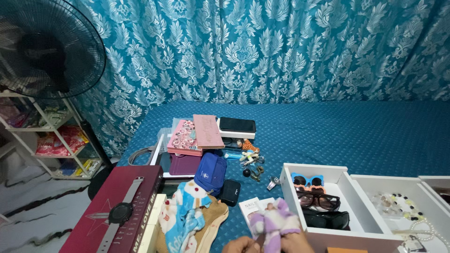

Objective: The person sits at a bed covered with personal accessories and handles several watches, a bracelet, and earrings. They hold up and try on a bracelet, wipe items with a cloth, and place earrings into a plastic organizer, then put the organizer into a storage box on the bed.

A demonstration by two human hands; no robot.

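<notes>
Two hands show only at the bottom edge: the left hand [240,245] and right hand [296,243] both close their fingers around a small purple-and-white plush cloth [273,225], bunched between them just in front of the white divided tray [287,183]. Three pairs of glasses lie in that tray's nearest compartment. A grey wristwatch [122,212] rests on a maroon box [101,213] well to the left.
</notes>
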